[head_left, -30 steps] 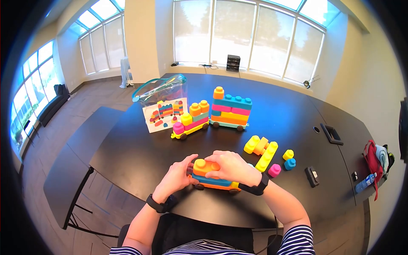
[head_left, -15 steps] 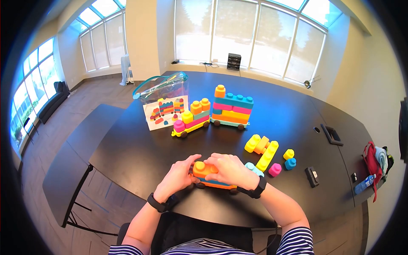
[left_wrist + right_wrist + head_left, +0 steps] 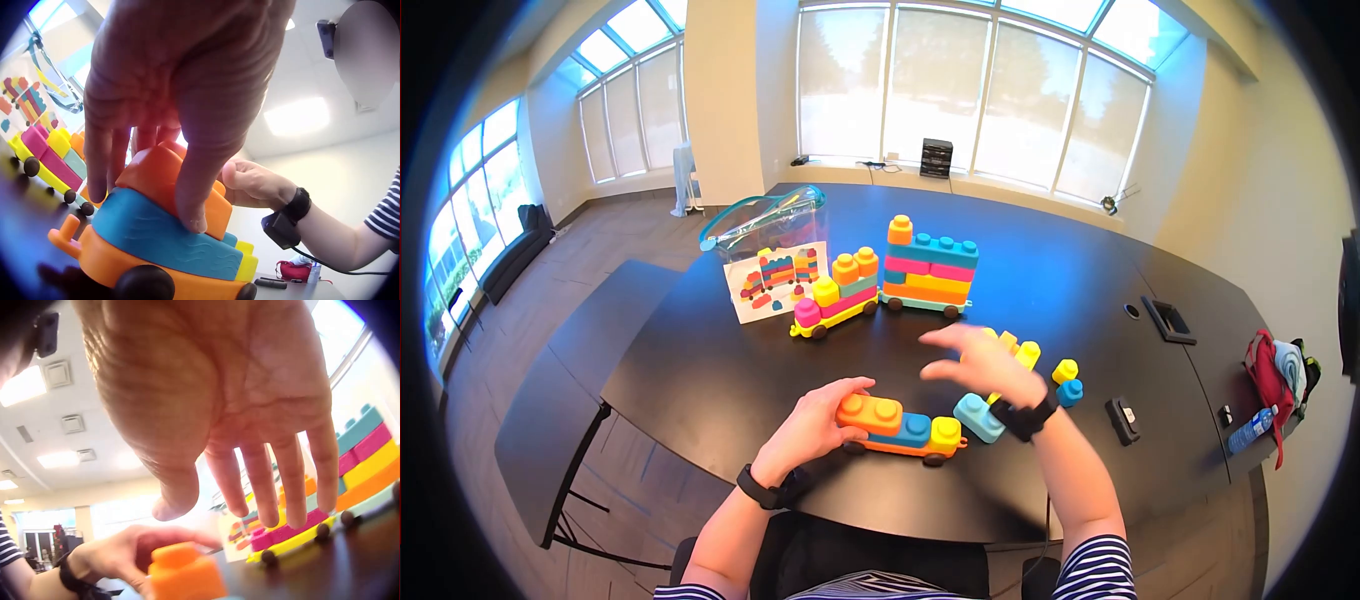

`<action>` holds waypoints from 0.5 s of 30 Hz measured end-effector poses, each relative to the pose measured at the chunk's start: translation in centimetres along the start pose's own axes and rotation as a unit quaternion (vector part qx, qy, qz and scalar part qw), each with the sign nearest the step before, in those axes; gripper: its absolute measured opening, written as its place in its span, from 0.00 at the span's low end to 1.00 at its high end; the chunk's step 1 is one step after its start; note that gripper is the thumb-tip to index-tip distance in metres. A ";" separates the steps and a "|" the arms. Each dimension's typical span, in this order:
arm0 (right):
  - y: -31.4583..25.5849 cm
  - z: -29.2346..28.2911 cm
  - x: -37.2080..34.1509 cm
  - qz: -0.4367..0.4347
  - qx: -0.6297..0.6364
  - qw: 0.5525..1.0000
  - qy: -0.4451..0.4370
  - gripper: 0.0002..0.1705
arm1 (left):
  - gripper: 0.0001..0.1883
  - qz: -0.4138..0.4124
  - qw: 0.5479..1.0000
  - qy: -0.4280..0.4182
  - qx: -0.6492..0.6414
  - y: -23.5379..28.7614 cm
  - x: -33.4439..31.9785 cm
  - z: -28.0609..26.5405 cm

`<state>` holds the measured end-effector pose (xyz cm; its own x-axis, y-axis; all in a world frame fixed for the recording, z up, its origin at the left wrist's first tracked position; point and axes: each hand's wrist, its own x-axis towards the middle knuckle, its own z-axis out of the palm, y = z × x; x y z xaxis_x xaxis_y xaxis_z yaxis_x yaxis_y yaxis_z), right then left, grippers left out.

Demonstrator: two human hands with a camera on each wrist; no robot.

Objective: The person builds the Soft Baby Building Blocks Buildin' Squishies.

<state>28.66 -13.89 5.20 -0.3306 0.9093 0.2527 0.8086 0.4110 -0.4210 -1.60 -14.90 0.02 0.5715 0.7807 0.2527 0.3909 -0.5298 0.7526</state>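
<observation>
A toy train car with an orange wheeled base [image 3: 890, 449] stands near the table's front edge. On it sit a blue block [image 3: 914, 430], a yellow block [image 3: 946, 432] at the right end and an orange block [image 3: 870, 411] on top at the left. My left hand [image 3: 805, 425] pinches the orange block, thumb on the near side and fingers on the far side. In the left wrist view the thumb [image 3: 194, 200] also overlaps the blue block. Off to the right, my right hand [image 3: 990, 362] is raised with spread fingers and holds nothing. It partly hides several yellow blocks [image 3: 1027, 355].
A light teal block [image 3: 978, 418] lies right of the car, with a small yellow block [image 3: 1066, 371] and a blue one [image 3: 1071, 392] farther right. Behind stand two built train cars [image 3: 840, 300] and a clear bag [image 3: 775, 225]. A black device [image 3: 1122, 421] lies to the right.
My right hand has let go of the car's top and moved right and away, its fingers spreading. The left hand stays at the orange block, and the car's right end is now uncovered.
</observation>
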 end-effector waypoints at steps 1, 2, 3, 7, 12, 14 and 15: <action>1.4 -1.4 0.4 0.087 -0.045 0.995 0.000 0.38 | 0.39 0.002 1.000 0.000 0.002 0.1 0.0 -0.1; 4.1 -1.8 0.4 0.110 -0.101 0.988 0.027 0.41 | 0.38 0.005 1.000 -0.001 0.003 0.2 0.0 -0.2; 7.3 -1.8 0.6 0.146 -0.158 0.977 0.001 0.45 | 0.38 0.009 1.000 0.000 -0.003 0.4 0.0 -0.2; 12.6 -0.7 0.2 0.265 -0.190 0.941 -0.094 0.55 | 0.37 0.032 0.999 -0.004 -0.014 0.7 0.2 -0.3; 15.6 0.7 0.3 0.293 -0.162 0.939 -0.073 0.56 | 0.35 0.041 0.998 -0.032 0.020 0.0 0.2 0.0; 14.8 0.2 -0.1 0.272 -0.144 0.952 -0.010 0.56 | 0.36 0.050 0.998 -0.027 0.027 -0.5 0.2 0.4; 14.1 -0.4 -0.3 0.252 -0.115 0.961 0.023 0.56 | 0.35 0.045 0.998 -0.028 0.035 -0.4 0.1 0.4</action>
<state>40.34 -8.44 -0.44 0.1485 0.9829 0.1084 0.9484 -0.1105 -0.2973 -1.36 -14.74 -0.49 0.6453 0.7099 0.2822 0.3835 -0.6205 0.6840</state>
